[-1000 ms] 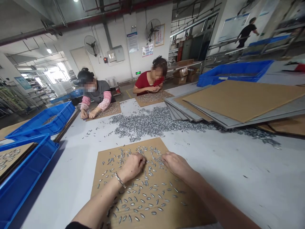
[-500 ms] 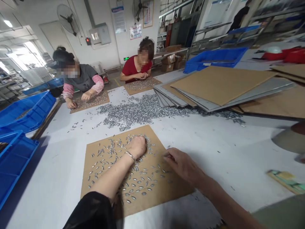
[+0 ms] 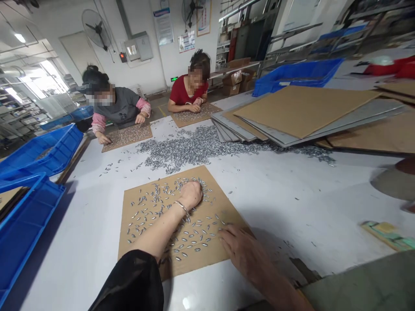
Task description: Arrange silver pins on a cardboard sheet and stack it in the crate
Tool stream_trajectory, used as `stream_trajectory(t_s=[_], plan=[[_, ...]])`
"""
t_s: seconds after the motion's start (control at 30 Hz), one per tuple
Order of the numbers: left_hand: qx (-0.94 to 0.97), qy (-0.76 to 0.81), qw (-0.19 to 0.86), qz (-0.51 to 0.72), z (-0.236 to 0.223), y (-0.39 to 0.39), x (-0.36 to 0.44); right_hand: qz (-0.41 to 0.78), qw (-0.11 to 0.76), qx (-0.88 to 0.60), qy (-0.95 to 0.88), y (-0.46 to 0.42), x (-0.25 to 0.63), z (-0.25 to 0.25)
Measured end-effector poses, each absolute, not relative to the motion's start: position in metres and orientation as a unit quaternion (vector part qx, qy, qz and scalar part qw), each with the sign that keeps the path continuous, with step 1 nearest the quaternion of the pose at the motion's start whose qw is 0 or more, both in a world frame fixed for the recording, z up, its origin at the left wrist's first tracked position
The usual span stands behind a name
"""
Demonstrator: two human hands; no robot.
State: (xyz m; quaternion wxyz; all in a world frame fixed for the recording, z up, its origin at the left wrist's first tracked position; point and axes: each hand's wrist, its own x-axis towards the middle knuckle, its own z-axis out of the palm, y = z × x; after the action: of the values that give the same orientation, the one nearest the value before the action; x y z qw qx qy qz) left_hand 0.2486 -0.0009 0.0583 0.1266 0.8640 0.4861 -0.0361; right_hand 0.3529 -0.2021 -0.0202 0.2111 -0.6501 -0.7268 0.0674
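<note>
A brown cardboard sheet lies in front of me, with many small silver spindle-shaped metal pieces spread over it. My left hand rests closed over the sheet's far part, a bangle on its wrist. Its fingers curl down among the pieces, and what they hold is hidden. Near the sheet's right edge is my right hand, fingers bent together and tips down on the cardboard beside several pieces. Whether a piece sits between those fingertips is too small to make out.
Beyond the sheet spreads a pile of loose metal pieces. Stacked cardboard and grey sheets stand at right. Blue bins line the left. Two people work at similar sheets across the table. A green-and-yellow item lies at right.
My right hand has moved down and toward me, from beside the sheet's right edge onto it. My left hand stays closed over the far part. The view has shifted slightly.
</note>
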Motion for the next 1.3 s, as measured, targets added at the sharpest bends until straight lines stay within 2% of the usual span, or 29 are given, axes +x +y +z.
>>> stream_trajectory(t_s=[0.27,0.43,0.57,0.8,0.9,1.13,1.3], plan=[[0.909,0.384,0.162,-0.005,0.078,-0.017,0.213,-0.007,0.407,-0.617,-0.674,-0.214,0.368,-0.015],[0.930,0.317,0.183,-0.040,0.068,-0.035,0.212,0.000,0.453,-0.629,-0.632,-0.216,0.379,-0.023],[0.934,0.304,0.183,-0.050,0.055,-0.039,0.215,0.041,0.399,-0.656,-0.639,-0.196,0.392,-0.021],[0.921,0.347,0.177,0.003,0.064,-0.015,0.198,0.080,0.145,-0.697,-0.697,-0.120,0.387,0.016],[0.912,0.377,0.160,0.020,0.069,-0.008,0.192,0.086,0.070,-0.722,-0.683,-0.099,0.375,0.022],[0.915,0.366,0.167,0.004,0.059,-0.012,0.209,0.137,0.016,-0.731,-0.668,-0.089,0.376,0.029],[0.909,0.389,0.148,-0.020,0.044,-0.011,0.226,0.118,0.051,-0.698,-0.704,-0.081,0.379,0.036]])
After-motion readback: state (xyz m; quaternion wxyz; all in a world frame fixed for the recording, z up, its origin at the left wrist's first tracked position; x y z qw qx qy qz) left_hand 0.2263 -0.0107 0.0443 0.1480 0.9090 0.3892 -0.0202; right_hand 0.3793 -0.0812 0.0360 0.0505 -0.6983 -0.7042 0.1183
